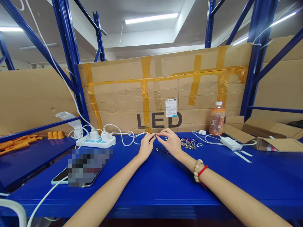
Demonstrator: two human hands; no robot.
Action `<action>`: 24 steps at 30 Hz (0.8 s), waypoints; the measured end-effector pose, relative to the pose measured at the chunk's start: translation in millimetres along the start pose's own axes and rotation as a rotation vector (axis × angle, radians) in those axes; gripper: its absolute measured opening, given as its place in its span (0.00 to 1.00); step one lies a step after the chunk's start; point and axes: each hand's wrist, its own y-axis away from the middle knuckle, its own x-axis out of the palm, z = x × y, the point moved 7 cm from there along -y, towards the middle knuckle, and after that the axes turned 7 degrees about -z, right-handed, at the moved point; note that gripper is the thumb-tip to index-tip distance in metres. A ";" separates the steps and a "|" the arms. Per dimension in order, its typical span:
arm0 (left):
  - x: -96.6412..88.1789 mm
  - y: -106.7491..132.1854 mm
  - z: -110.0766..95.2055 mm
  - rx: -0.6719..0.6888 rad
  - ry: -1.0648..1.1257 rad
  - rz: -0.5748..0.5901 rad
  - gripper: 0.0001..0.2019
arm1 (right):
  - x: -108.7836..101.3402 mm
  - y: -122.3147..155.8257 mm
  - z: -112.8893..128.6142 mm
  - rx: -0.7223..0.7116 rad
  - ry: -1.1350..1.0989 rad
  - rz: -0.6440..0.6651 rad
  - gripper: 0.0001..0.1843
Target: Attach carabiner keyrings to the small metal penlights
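Note:
Over the blue table [151,184] my two hands meet at the fingertips. My left hand [147,146] is closed in a pinch on a small metal piece [155,135], too small to name. From the other side, the thumb and finger of my right hand [170,142] pinch at the same piece. Just below the fingertips lies a small round metal part [157,149]. Beside my right hand is a pile of small metal pieces [188,143], some with coloured cords and clips. A dark cord loop [166,151] shows partly under that hand.
A white power strip [96,142] with plugs and cables stands at left, behind phones [60,176]. At right are an orange-labelled bottle [217,118], a white adapter [230,143] and an open cardboard box [267,134]. Taped cardboard [118,101] walls the back between blue posts.

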 end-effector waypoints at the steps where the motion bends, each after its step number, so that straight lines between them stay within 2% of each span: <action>1: -0.1 0.1 -0.5 0.002 0.005 0.001 0.11 | 0.2 0.1 0.9 -0.012 0.000 0.005 0.11; 9: -0.5 -0.1 -3.3 -0.005 0.046 0.017 0.11 | 4.2 -0.4 2.3 -0.068 -0.077 0.032 0.09; 16: -1.0 -1.1 -0.6 -0.074 0.136 -0.005 0.05 | 8.7 0.5 -5.9 0.055 -0.028 0.063 0.08; 24: -3.7 0.1 5.3 -0.129 0.085 -0.054 0.04 | 37.0 16.8 -17.4 0.016 0.163 0.483 0.10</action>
